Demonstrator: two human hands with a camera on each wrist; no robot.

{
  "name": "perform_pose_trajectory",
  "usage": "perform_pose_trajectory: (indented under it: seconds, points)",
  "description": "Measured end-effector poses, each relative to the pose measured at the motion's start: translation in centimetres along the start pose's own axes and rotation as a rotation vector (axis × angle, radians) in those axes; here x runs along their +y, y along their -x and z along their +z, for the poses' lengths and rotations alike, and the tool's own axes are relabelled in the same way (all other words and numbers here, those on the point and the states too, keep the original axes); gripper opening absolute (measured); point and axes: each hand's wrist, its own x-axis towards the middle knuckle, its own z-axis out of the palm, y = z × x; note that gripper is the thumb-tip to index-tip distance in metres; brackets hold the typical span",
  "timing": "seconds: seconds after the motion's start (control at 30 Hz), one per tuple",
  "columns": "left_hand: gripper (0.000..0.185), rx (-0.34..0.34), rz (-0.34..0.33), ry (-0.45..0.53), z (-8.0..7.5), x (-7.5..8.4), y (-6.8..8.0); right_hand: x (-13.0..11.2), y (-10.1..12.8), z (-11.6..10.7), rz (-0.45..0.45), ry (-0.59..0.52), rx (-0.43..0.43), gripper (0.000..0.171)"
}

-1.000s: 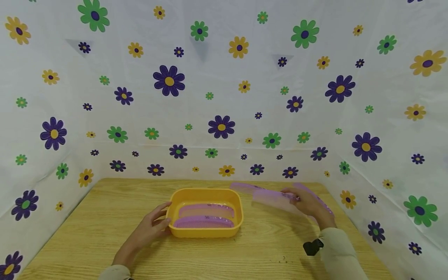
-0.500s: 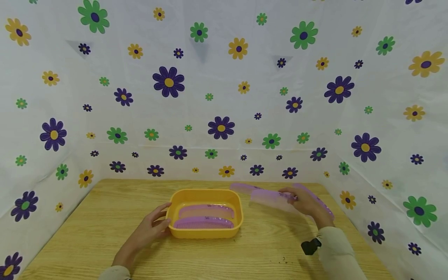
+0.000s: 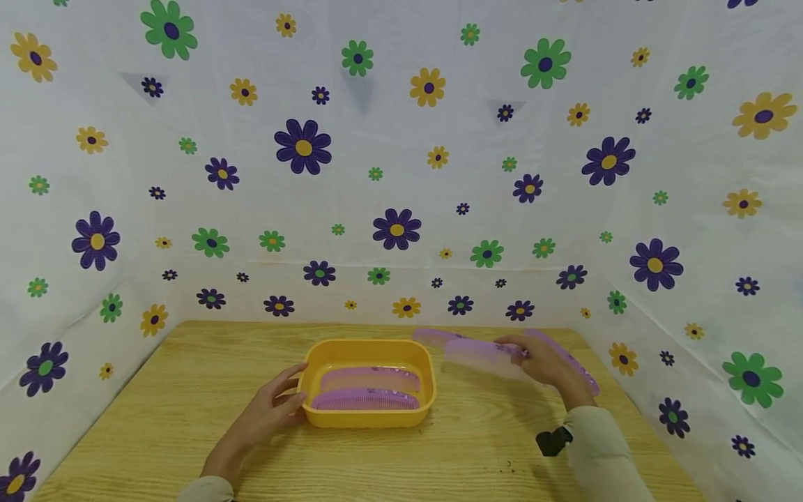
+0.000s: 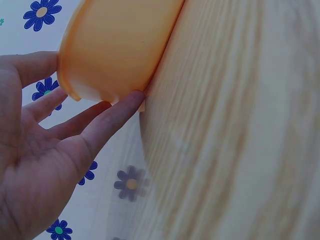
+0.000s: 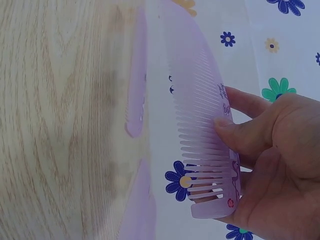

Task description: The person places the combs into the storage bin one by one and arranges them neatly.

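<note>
My left hand (image 3: pixel 266 411) at a yellow tub (image 3: pixel 366 418); my right hand (image 3: pixel 547 362) gripping a purple comb (image 3: pixel 477 354).
Nearest, bare wooden table (image 3: pixel 464 453); left fingers fairly straight, touching the tub's left end. In the tub lie a front comb (image 3: pixel 365 402) and, behind it, a rear comb (image 3: pixel 360 381). Right of the tub, my right thumb and fingers pinch the purple comb, raised off the table. Farther back, a slanted comb (image 3: pixel 580 367) and a far comb (image 3: pixel 433 337) lie on the wood; flowered cloth (image 3: pixel 351 199) hangs beyond.
</note>
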Motion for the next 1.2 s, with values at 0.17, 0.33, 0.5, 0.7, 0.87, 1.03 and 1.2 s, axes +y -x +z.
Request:
perform_pose_trajectory:
  seconds: [0.17, 0.33, 0.5, 0.7, 0.87, 1.03, 1.2]
  points:
    - [0.063, 0.005, -0.006, -0.006, 0.0, 0.1, 0.0, -0.3, -0.2, 0.0, 0.000, 0.014, -0.003, 0.045]
    - [0.063, 0.007, -0.008, -0.001, 0.0, 0.1, 0.0, -0.8, -0.4, 0.0, -0.010, 0.041, -0.005, 0.043]
    - [0.063, 0.012, -0.014, 0.001, 0.0, 0.2, 0.1, -1.1, -0.6, 0.2, -0.012, 0.038, -0.012, 0.043]
    - [0.064, 0.009, -0.018, 0.007, 0.0, 0.2, 0.1, -1.5, -0.7, 0.5, -0.027, 0.007, -0.011, 0.045]
    - [0.065, 0.009, -0.022, 0.015, 0.0, 0.1, 0.1, -1.5, -0.9, 0.6, -0.024, -0.014, -0.013, 0.047]
    - [0.064, 0.010, -0.017, 0.010, 0.0, 0.0, 0.0, -1.3, -1.0, 0.8, -0.050, -0.008, -0.010, 0.048]
    - [0.064, 0.018, -0.025, 0.004, 0.0, 0.0, 0.1, -1.5, -1.1, 0.8, -0.054, -0.012, -0.013, 0.047]
